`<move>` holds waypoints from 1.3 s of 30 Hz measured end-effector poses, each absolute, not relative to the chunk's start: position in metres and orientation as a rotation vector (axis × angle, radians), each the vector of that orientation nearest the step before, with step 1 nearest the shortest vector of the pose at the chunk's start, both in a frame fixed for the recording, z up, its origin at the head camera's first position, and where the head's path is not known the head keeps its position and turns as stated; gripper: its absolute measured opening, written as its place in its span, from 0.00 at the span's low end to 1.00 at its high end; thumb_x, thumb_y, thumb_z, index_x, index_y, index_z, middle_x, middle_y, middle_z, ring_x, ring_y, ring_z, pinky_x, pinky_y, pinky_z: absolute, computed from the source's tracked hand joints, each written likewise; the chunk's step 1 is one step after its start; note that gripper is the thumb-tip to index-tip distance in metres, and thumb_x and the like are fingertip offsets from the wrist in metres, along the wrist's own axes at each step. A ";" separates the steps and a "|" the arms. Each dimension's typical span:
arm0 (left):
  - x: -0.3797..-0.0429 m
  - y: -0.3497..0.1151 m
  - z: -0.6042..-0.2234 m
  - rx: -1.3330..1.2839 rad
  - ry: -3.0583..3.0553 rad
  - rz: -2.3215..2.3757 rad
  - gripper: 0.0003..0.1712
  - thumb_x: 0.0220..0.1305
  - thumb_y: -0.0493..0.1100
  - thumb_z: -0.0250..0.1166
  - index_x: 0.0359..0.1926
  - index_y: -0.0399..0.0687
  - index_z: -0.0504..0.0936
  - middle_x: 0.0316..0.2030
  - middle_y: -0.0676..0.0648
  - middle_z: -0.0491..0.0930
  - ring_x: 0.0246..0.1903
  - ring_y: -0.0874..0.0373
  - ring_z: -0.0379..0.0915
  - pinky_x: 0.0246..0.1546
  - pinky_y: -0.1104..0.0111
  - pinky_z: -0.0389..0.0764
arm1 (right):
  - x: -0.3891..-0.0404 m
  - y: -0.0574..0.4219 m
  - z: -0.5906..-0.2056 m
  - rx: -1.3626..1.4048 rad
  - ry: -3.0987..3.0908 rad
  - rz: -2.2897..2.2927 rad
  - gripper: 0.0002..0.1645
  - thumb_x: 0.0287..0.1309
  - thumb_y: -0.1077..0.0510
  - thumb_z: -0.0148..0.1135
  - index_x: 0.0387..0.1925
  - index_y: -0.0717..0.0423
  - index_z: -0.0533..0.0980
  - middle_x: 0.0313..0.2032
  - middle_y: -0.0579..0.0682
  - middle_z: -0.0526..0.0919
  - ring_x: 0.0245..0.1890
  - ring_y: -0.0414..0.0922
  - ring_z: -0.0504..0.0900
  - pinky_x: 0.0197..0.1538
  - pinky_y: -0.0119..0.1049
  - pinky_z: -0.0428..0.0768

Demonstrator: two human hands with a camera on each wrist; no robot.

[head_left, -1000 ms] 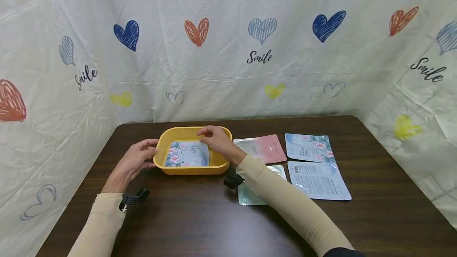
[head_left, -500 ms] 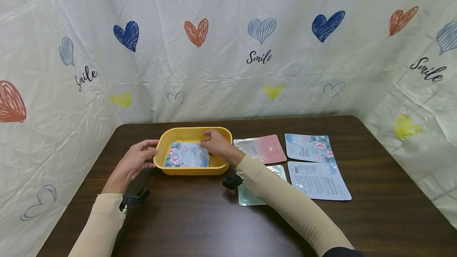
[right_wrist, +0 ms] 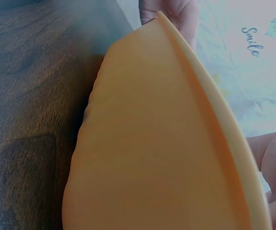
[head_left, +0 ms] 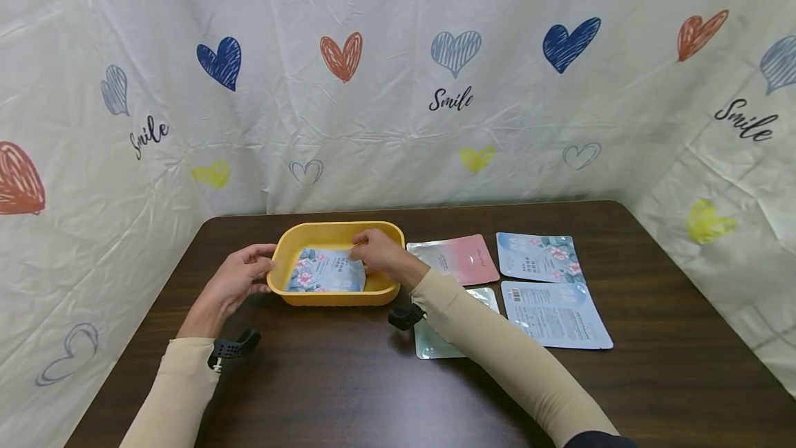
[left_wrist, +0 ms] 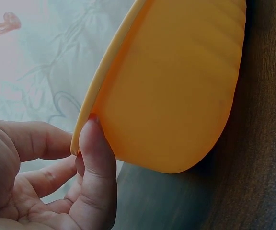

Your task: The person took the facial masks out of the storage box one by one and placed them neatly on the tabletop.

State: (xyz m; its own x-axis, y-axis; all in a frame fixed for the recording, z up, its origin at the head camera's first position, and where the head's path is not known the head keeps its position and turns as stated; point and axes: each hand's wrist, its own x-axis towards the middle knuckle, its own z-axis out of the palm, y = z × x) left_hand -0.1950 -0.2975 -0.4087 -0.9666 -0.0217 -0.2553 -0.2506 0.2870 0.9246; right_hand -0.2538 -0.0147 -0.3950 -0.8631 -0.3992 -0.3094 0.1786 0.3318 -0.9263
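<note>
A yellow plastic basket [head_left: 336, 299] stands on the table. My left hand [head_left: 239, 275] pinches its left rim; in the left wrist view the thumb [left_wrist: 97, 158] lies against the outer wall under the lip. Inside the basket is a light-blue floral face mask packet [head_left: 323, 274], face up. My right hand [head_left: 382, 254] reaches over the basket's right side with bent fingers, pinching the packet's upper right corner. In the right wrist view the basket wall [right_wrist: 143, 134] hides most of that hand and the packet.
Right of the basket lie a pink packet [head_left: 460, 259], a green packet [head_left: 435, 341] partly under my right forearm, a blue floral packet [head_left: 537, 256] and a blue packet back side up [head_left: 556, 315]. A white curtain with hearts [head_left: 398, 123] hangs behind the table [head_left: 311, 379].
My right hand has come slightly lower inside the basket, and the packet's upper right corner has come down with it. The left hand stays on the rim.
</note>
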 end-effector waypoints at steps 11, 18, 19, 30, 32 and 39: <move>-0.195 -0.297 -0.408 -0.253 2.358 1.750 0.31 0.75 0.40 0.57 0.75 0.42 0.62 0.54 0.36 0.74 0.40 0.51 0.77 0.38 0.67 0.86 | -0.251 -0.013 -0.392 -0.202 2.131 -1.516 0.30 0.64 0.64 0.65 0.66 0.63 0.71 0.56 0.57 0.79 0.48 0.49 0.80 0.53 0.42 0.84; -0.194 -0.297 -0.407 -0.252 2.360 1.745 0.31 0.75 0.40 0.57 0.75 0.42 0.62 0.54 0.36 0.74 0.39 0.52 0.77 0.38 0.67 0.86 | -0.248 -0.009 -0.390 -0.334 2.078 -1.475 0.18 0.63 0.66 0.66 0.54 0.61 0.76 0.45 0.55 0.82 0.38 0.49 0.83 0.46 0.43 0.87; -0.194 -0.297 -0.407 -0.252 2.360 1.745 0.31 0.75 0.40 0.57 0.75 0.41 0.62 0.54 0.36 0.74 0.39 0.53 0.77 0.38 0.67 0.86 | -0.248 -0.009 -0.391 -0.357 2.075 -1.463 0.17 0.63 0.66 0.66 0.53 0.62 0.77 0.44 0.55 0.83 0.38 0.49 0.84 0.45 0.44 0.87; -0.195 -0.297 -0.409 -0.247 2.347 1.749 0.31 0.76 0.40 0.56 0.75 0.42 0.62 0.53 0.37 0.73 0.39 0.52 0.76 0.38 0.67 0.86 | -0.246 -0.003 -0.386 -0.487 2.111 -1.479 0.17 0.66 0.62 0.65 0.55 0.61 0.80 0.44 0.54 0.86 0.37 0.48 0.87 0.39 0.43 0.88; -0.195 -0.297 -0.409 -0.251 2.352 1.748 0.31 0.76 0.41 0.56 0.75 0.42 0.62 0.53 0.37 0.73 0.40 0.52 0.77 0.38 0.67 0.86 | -0.246 0.000 -0.383 -0.490 2.111 -1.513 0.18 0.66 0.63 0.64 0.57 0.60 0.79 0.44 0.54 0.87 0.38 0.48 0.88 0.39 0.43 0.88; -0.195 -0.298 -0.409 -0.261 2.362 1.746 0.31 0.76 0.41 0.57 0.75 0.43 0.62 0.54 0.37 0.74 0.39 0.52 0.77 0.38 0.66 0.86 | -0.245 0.012 -0.379 -0.487 2.095 -1.614 0.19 0.66 0.64 0.64 0.58 0.59 0.80 0.45 0.56 0.89 0.37 0.49 0.89 0.38 0.43 0.88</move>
State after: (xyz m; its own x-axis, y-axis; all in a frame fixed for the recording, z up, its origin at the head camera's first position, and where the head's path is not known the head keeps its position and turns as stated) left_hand -0.1953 -0.2980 -0.4090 -0.9660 -0.0270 -0.2573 -0.2539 0.2898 0.9228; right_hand -0.2448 0.0123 -0.3790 -0.8370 -0.5305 -0.1341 -0.0054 0.2531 -0.9674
